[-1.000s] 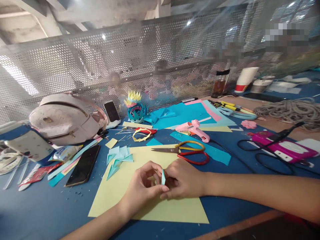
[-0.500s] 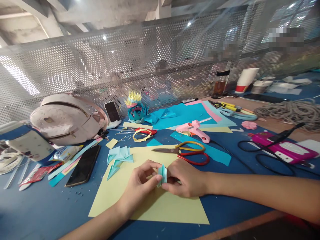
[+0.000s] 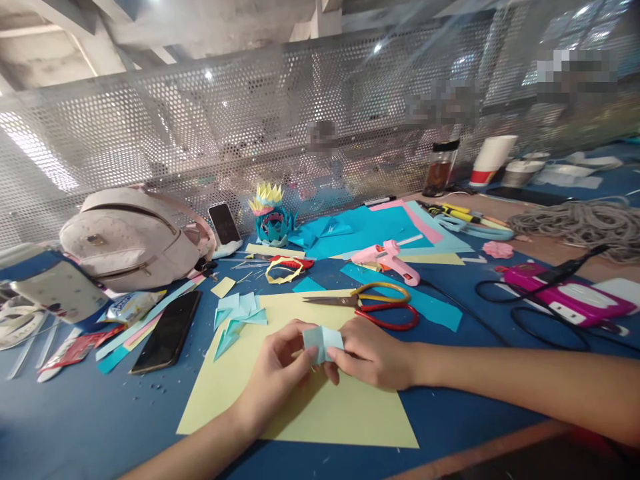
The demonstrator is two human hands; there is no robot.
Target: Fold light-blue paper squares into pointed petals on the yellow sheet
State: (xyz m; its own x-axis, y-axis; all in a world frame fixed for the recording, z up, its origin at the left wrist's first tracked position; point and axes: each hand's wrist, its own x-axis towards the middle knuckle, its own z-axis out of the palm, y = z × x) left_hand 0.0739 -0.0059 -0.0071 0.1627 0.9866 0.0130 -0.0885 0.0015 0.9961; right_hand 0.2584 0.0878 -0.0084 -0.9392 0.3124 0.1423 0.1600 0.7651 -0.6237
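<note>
The fingers behind the light-blue paper piece [image 3: 326,339] are mostly hidden, and thumbs cover part of its lower edge; both forearms are cut off by the frame. Left hand [image 3: 286,353] and right hand [image 3: 374,353] pinch its opposite sides above the yellow sheet [image 3: 300,421]. It spreads left to right, its crease crossing that; which dimension is longer, I cannot tell.

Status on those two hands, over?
Left hand, right hand: both pinching small creased light-blue paper piece. Pale-yellow paper sheet beneath. Red-and-yellow-handled metal scissors lying just beyond hands.
</note>
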